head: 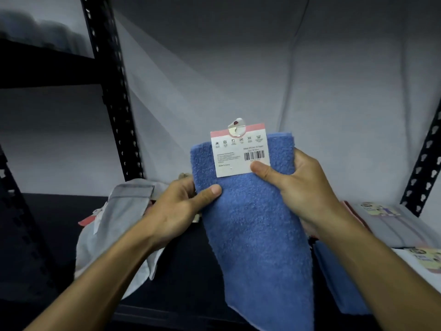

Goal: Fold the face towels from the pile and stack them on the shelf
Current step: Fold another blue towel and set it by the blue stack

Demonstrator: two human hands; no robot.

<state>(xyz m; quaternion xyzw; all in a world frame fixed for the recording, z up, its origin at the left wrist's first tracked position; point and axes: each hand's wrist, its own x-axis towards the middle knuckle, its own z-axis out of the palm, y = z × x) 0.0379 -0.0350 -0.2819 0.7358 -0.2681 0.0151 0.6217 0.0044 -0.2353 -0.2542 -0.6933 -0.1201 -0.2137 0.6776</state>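
Right hand [303, 185] grips the right edge of the blue towel [253, 225], mid-frame; its thumb presses the lower right corner of the card tag [241, 151], fingers wrapped behind the cloth. Left hand [183, 209] grips the towel's left edge a bit lower, thumb flat on the front, fingers hidden behind. Towel is held upright in the air in front of the shelf [59, 211], tag end up, lower end hanging loose toward bottom centre. It looks already doubled lengthways, with layered edges showing at the top right corner.

Left of the hands, centre-left of frame: a loose pile of pale grey cloth [114, 225] on the dark shelf board, something pink poking out under it. Lower right: folded towels [386, 225] stacked flat, printed labels on top, a blue one showing at the near edge of the stack. Black slotted uprights [114, 96] at upper left and far right; grey sheet behind.

Step in hand, as I judge it: finishing the fold before stacking. To do it well: keep both pinches level so the side edges stay matched, bring the hanging end up to meet the tag end, tuck the tag flat so it doesn't bulge, then smooth the crease. Lay it square on the right-hand stack, edges lined up. Risk: layers slipping apart if either thumb eases off mid-fold.
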